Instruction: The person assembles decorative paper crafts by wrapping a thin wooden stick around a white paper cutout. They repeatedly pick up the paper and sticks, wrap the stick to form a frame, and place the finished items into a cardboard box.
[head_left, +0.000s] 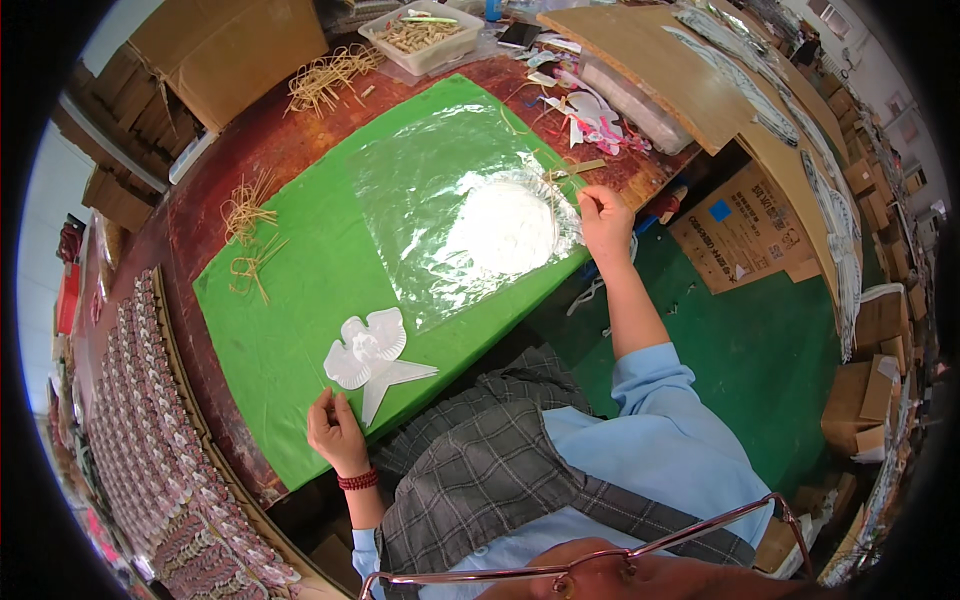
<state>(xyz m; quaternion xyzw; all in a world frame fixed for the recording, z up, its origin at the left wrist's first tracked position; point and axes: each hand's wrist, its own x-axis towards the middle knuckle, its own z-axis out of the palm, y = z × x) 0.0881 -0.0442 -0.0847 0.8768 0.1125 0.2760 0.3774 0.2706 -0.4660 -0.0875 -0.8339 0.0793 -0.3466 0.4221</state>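
Observation:
My left hand (pixel 338 432), with a dark red bead bracelet at its wrist, is at the near edge of the green cloth (pixel 290 345). Its fingers are curled together; whatever they pinch is too small to make out. Just beyond it lies a white bird-shaped cutout (pixel 368 350) with ribbed wings and a forked tail. My right hand (pixel 607 225) is closed at the cloth's right edge, beside a shiny clear plastic bag (pixel 415 190). White glare covers much of the bag. Anything in the right fingertips cannot be made out.
Bundles of straw-coloured ties (pixel 248 208) lie on the left; more ties (pixel 330 80) are at the back. A white bin (pixel 425 40) holds small tan pieces. Cardboard (pixel 640 65) and pink-white scraps (pixel 598 120) are back right. Patterned pieces (pixel 150 420) line the left side.

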